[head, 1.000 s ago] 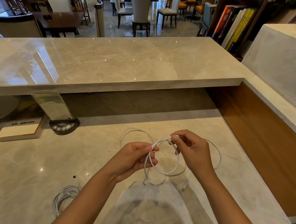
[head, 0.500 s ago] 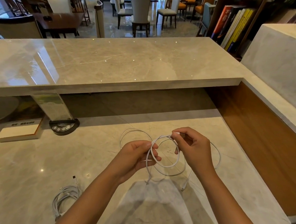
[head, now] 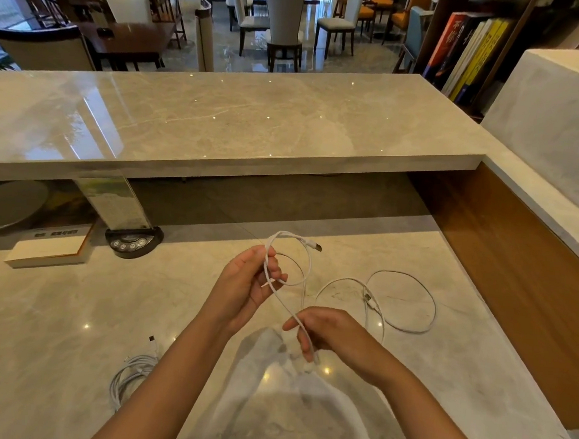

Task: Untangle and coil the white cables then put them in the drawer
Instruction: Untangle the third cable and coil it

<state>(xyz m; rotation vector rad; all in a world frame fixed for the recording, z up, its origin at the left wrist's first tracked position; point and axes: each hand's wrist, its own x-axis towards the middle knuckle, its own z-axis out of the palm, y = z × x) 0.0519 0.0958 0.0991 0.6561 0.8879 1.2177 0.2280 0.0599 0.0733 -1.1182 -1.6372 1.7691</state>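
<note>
Cable point(head: 308, 255) pinched in my left hand point(head: 247, 283), gripped in right hand point(head: 328, 333); feed even loops, keep light tension.

Free room and obstacles about your hands. Your left hand point(head: 247, 286) and right hand point(head: 333, 335) work above the lower counter point(head: 51, 322), joined by a taut run of cable point(head: 283, 306) that bars passage between them. Right of your right hand, loose cable loops point(head: 400, 300) lie on the stone; beyond them a wooden side panel point(head: 503, 275) closes that side. Ahead of your left hand, the upper counter slab point(head: 219, 122) overhangs. Ahead and to its left stand a round button unit point(head: 132, 242) and a flat book point(head: 47, 250). Near your left forearm lies a coiled cable bundle point(head: 130, 376).
</note>
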